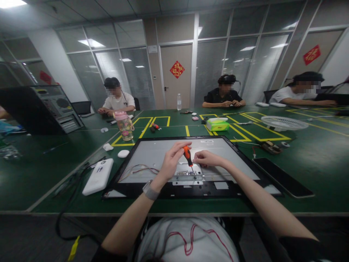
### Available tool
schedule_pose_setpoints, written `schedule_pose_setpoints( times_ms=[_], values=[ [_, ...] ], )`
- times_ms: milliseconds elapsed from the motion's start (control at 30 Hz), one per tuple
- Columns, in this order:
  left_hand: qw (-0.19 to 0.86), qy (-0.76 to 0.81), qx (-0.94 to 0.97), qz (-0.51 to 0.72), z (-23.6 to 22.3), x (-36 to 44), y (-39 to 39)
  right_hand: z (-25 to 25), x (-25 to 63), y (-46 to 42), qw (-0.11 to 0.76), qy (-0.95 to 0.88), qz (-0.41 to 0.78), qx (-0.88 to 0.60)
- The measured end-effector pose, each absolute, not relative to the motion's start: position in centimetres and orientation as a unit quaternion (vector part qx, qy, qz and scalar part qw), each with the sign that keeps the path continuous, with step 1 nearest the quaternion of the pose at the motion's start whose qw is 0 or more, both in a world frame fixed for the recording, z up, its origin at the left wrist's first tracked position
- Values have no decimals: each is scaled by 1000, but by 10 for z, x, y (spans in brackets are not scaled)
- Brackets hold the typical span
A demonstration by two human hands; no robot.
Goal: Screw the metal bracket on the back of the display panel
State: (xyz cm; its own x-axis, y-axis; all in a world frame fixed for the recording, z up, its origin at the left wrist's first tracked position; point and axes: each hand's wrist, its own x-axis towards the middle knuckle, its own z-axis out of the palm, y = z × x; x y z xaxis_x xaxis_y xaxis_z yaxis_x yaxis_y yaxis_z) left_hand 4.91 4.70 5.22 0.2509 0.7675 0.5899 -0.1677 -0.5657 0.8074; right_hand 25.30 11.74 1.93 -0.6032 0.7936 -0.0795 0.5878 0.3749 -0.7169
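An orange and black screwdriver (187, 155) stands tilted, its tip down at a metal bracket (188, 175) on the back of a flat display panel (152, 153). My left hand (172, 158), with a grey watch on the wrist, is on the top of the screwdriver's handle, fingers reaching over its end. Just right of the handle, my right hand (208, 159) hovers low over the panel with fingers curled together. Whatever its fingertips may pinch is too small to make out. Thin wires (139, 169) lie across the panel's left side.
Left of the panel lie a white power bank (98, 176) and a dark cable (73, 185). A black phone-like slab (283, 176) lies to the right. Beyond are a pink-lidded bottle (124, 125), a green packet (218, 124) and a white fan grille (283, 123). Several people sit opposite.
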Motion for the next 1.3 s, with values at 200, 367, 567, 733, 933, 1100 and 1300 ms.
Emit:
schedule_pose_setpoints(
  times_ms=[200,367,567,733,933,1100,1300],
  values=[
    [473,204,617,595,45,48,54,18,253,119,139,-815,367,-428],
    [451,218,629,595,46,48,53,17,253,119,141,-817,367,-421],
    [513,188,617,567,48,49,50,19,253,118,139,-816,362,-428],
    [423,212,659,584,48,47,53,17,254,120,140,-821,364,-418],
    [473,190,660,552,48,46,49,20,253,117,138,-816,368,-424],
    [469,197,666,546,50,47,49,20,253,118,139,-818,365,-422],
    [456,210,670,547,50,48,48,15,254,121,143,-817,367,-421]
  ],
)
